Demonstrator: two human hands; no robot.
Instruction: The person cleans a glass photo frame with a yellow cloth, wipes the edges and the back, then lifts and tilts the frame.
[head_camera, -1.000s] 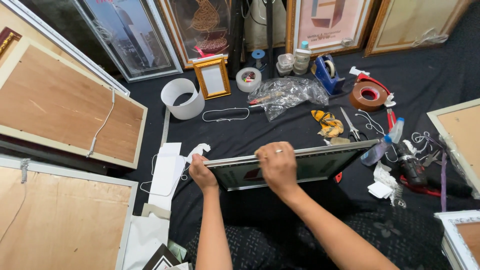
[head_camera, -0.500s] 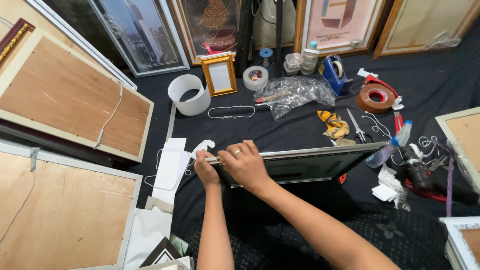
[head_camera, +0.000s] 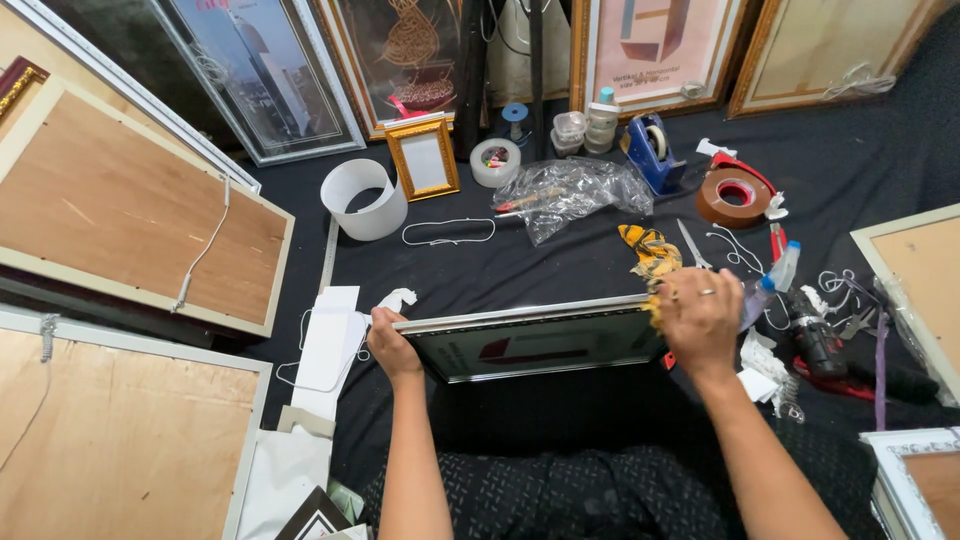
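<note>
Left hand (head_camera: 388, 345) grips silver-framed glazed picture (head_camera: 535, 340) at 9 o'clock; right hand (head_camera: 700, 318) clutches yellow cloth (head_camera: 651, 290) on its 3 o'clock corner, wiping apparently mid-way.

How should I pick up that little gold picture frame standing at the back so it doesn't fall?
Take the small gold frame by its two long side edges, coming down from above. It stands upright and leans back a little, so its top and sides are open. The white roll sits close on its left, so keep your fingers narrow there.
</note>
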